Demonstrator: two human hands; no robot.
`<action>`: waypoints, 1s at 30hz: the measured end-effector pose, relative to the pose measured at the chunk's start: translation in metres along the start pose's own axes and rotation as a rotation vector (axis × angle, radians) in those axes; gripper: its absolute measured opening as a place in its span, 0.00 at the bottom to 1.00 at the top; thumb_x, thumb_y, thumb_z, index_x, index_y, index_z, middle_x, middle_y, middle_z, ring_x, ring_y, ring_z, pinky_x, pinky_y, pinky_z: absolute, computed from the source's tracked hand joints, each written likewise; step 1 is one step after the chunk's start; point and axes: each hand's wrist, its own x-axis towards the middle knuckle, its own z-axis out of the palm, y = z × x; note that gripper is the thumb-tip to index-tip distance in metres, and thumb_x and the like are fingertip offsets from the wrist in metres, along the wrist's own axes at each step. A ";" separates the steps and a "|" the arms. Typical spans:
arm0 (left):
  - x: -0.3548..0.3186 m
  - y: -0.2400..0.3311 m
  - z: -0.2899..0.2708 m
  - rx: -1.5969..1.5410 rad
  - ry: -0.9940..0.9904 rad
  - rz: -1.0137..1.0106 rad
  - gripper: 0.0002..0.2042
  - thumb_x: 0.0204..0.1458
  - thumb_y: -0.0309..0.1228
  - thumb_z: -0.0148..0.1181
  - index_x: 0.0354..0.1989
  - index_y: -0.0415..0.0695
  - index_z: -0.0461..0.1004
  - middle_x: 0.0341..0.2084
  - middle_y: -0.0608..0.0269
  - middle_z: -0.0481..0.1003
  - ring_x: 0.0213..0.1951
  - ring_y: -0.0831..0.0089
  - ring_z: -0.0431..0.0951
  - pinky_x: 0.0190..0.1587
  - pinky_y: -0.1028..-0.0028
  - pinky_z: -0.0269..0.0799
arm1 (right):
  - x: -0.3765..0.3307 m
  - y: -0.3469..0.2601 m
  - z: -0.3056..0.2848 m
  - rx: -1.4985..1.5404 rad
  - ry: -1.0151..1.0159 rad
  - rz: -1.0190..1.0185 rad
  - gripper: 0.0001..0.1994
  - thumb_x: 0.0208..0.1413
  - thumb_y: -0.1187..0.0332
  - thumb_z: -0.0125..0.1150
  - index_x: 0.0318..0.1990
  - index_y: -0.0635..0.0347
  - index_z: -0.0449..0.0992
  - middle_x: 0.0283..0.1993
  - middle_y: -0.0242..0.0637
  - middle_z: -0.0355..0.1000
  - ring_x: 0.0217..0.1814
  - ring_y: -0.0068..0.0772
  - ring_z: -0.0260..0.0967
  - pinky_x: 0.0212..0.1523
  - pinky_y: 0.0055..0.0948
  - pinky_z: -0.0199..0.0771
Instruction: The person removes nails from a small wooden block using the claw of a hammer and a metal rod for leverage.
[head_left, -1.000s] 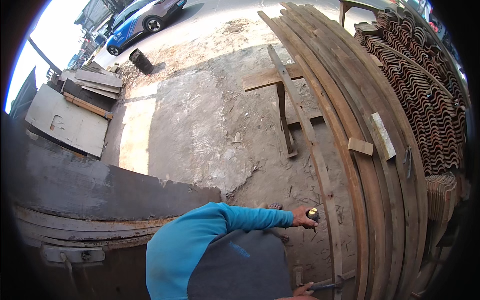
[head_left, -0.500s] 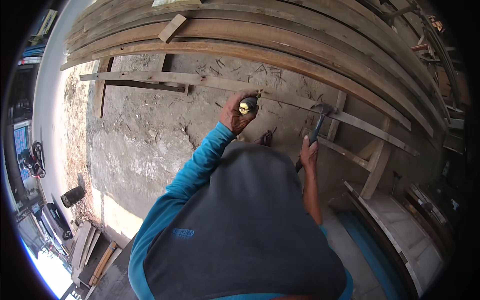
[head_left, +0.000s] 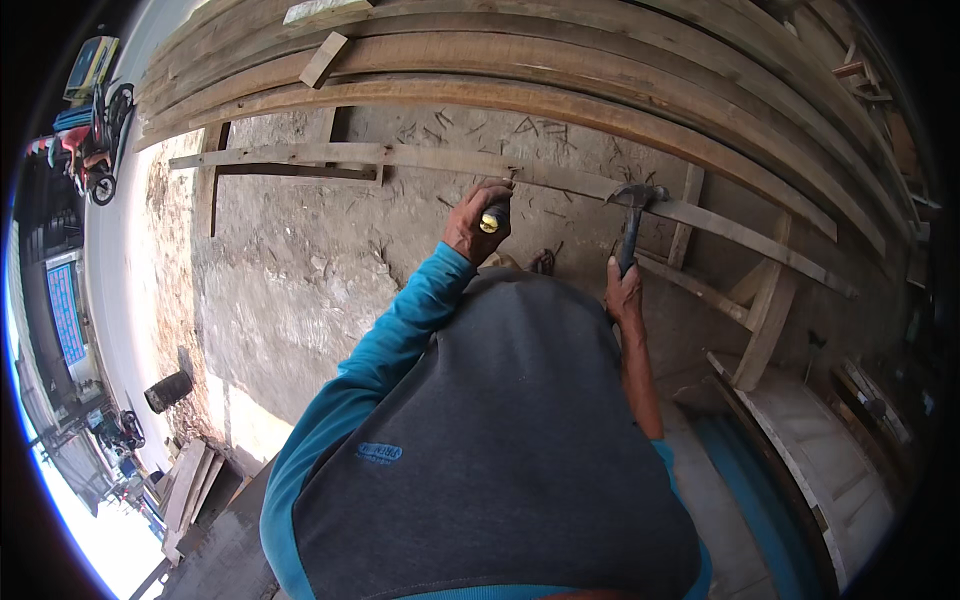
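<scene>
My left hand (head_left: 466, 228) is closed around a dark, rounded thing with a yellow end (head_left: 493, 217), whose kind I cannot make out. Thin nail-like bits show at its fingertips, beside a long narrow wooden strip (head_left: 440, 159). Off to the right, my right hand (head_left: 623, 290) grips a claw hammer (head_left: 630, 228) by its dark handle. The hammer's head overlaps the strip in view; whether it touches the wood I cannot tell. The strip runs across in front of me over short wooden supports.
Long timber beams (head_left: 480, 95) lie side by side beyond the strip, with a small wood block (head_left: 324, 60) on them. Bent nails litter the ground under the strip. A wooden post (head_left: 768, 320) and pale panels (head_left: 800, 440) stand at right. A dark cylinder (head_left: 168, 391) lies at left, near a road.
The view has shifted slightly. The hammer in my right hand has turned and its head shows larger. My left hand stays closed by the strip. A motorcycle with a rider appears on the road.
</scene>
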 end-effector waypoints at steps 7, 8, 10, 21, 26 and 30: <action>-0.009 0.001 0.005 0.034 0.089 -0.050 0.19 0.43 0.20 0.66 0.46 0.44 0.74 0.49 0.53 0.77 0.50 0.53 0.78 0.52 0.65 0.74 | 0.003 0.002 -0.001 -0.033 0.022 -0.042 0.27 0.63 0.49 0.52 0.45 0.74 0.71 0.39 0.64 0.71 0.44 0.64 0.73 0.43 0.50 0.69; -0.010 -0.001 0.006 0.039 0.106 -0.042 0.19 0.43 0.20 0.66 0.46 0.44 0.74 0.49 0.53 0.77 0.50 0.53 0.78 0.52 0.65 0.74 | 0.003 0.003 -0.001 -0.027 0.014 -0.042 0.27 0.63 0.49 0.52 0.45 0.74 0.71 0.39 0.64 0.71 0.44 0.65 0.72 0.43 0.50 0.69; -0.010 -0.004 0.005 0.047 0.140 -0.026 0.19 0.43 0.20 0.66 0.46 0.44 0.74 0.49 0.54 0.77 0.50 0.54 0.78 0.52 0.65 0.74 | 0.003 0.002 0.000 -0.022 0.015 -0.036 0.27 0.63 0.49 0.52 0.45 0.74 0.71 0.40 0.65 0.71 0.45 0.65 0.72 0.43 0.51 0.69; -0.005 -0.011 -0.006 0.062 0.023 -0.043 0.18 0.46 0.23 0.67 0.47 0.47 0.74 0.47 0.56 0.77 0.48 0.55 0.79 0.49 0.64 0.76 | -0.001 0.000 0.008 -0.022 0.059 0.016 0.28 0.63 0.49 0.53 0.46 0.75 0.70 0.39 0.64 0.71 0.43 0.65 0.72 0.44 0.50 0.69; 0.001 -0.015 -0.013 0.097 -0.061 0.046 0.18 0.49 0.26 0.67 0.50 0.48 0.73 0.49 0.55 0.76 0.47 0.53 0.79 0.49 0.63 0.76 | -0.026 -0.035 0.008 0.013 0.138 -0.033 0.25 0.63 0.51 0.54 0.41 0.73 0.70 0.34 0.57 0.71 0.37 0.53 0.72 0.39 0.45 0.68; 0.003 -0.027 -0.012 0.140 -0.171 0.121 0.20 0.49 0.26 0.66 0.51 0.47 0.71 0.49 0.53 0.75 0.48 0.52 0.77 0.49 0.62 0.76 | -0.056 -0.059 0.015 0.001 0.204 -0.065 0.22 0.63 0.53 0.57 0.36 0.71 0.70 0.30 0.54 0.71 0.32 0.48 0.71 0.35 0.44 0.68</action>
